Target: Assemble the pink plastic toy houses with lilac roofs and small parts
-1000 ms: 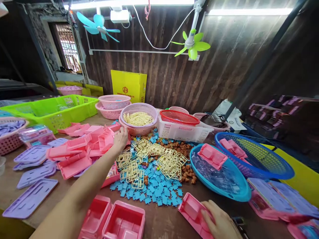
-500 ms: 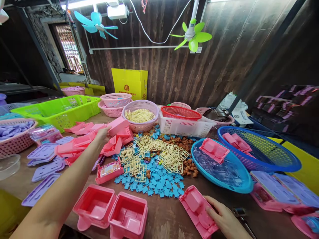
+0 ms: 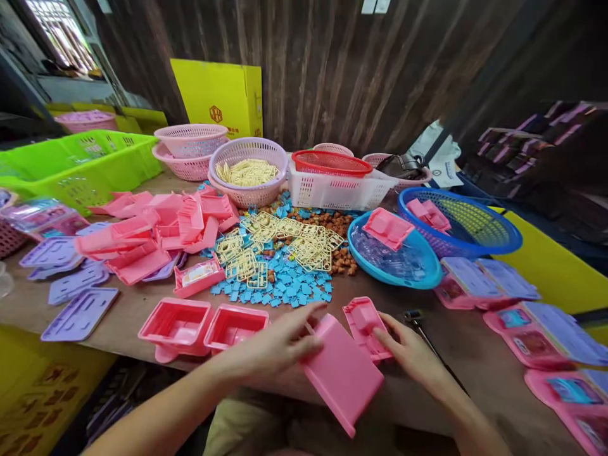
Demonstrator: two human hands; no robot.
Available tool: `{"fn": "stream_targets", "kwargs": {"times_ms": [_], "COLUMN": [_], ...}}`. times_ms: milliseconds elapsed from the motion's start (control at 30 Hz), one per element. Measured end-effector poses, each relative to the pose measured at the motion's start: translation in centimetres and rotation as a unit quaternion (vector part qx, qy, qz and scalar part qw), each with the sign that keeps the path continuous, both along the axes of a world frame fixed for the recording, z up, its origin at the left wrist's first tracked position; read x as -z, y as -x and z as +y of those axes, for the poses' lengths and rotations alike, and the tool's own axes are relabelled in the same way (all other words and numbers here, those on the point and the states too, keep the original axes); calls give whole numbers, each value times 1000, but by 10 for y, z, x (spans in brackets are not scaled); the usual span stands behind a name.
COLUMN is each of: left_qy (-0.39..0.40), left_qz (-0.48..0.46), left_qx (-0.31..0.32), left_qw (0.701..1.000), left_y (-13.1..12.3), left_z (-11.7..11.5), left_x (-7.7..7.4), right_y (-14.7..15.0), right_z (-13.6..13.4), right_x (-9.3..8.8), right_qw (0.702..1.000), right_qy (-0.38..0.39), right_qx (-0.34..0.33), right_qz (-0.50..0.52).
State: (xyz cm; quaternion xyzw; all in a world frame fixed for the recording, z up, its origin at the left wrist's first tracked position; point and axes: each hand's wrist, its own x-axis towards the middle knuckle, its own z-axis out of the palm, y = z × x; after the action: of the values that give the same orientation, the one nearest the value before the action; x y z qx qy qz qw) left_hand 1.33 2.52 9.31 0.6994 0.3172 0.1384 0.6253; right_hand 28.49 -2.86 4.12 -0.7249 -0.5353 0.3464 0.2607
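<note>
At the counter's (image 3: 479, 364) near edge, mid-span: your L hand (image 3: 292, 345) has the pink shell (image 3: 344, 377), fingers closed on its upper L side, thumb on the flat face. Shell's tilted, lower end hanging past the edge. Just R of it, your R hand (image 3: 403, 348) has the pink molded insert (image 3: 363, 323), fingers pinched on its R side, thumb across the face. Can't tell if insert's lifted or touching the counter.

L of your L hand, along near edge: 2 open pink boxes (image 3: 178, 323), side by side. Purple lids (image 3: 78, 313) twd near L corner, pink parts pile (image 3: 137, 259) behind. Mid-counter, beyond your hands: blue pcs (image 3: 289, 285) w/ cream frames (image 3: 311, 247) on/behind them. Metal-headed tool (image 3: 413, 315) just R of your R hand. Twd R edge: lt blue basin (image 3: 427, 282), another pink pc (image 3: 389, 228) atop its contents.
</note>
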Motion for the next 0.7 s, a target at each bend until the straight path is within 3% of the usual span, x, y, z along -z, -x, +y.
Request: {"fn": "stream_targets", "kwargs": {"times_ms": [67,167,300,367,533,633,700], "left_qy": [-80,-184,-282,-311,-294,-278,-260], "left_qz": [50,154,355,388,373,329,273], "left_qx": [-10,-40,-69,-59,-20,-37,-56], "left_qw": [995,970,888,866,880,902,925], "left_y": [-18,-38,-63,-77,-104,-100,-87], "left_z": [-6,-6,-24,-39,-51,-40,-31], "left_x": [27,55,57,55,63,66,65], "right_y": [-4,-19,-42,-47,-29,-13,-8], "right_z": [-9,-19,-18,-10,11,15,12], "right_x": [0,-5,-3,3,15,16,13], "right_qw": [999,990,967,962,953,946,949], "right_qy": [5,11,70,73,43,23,-8], "right_qx": [-17,-119,-233,-252,-269,-268,-230], "right_qz": [27,76,78,70,129,180,214]}}
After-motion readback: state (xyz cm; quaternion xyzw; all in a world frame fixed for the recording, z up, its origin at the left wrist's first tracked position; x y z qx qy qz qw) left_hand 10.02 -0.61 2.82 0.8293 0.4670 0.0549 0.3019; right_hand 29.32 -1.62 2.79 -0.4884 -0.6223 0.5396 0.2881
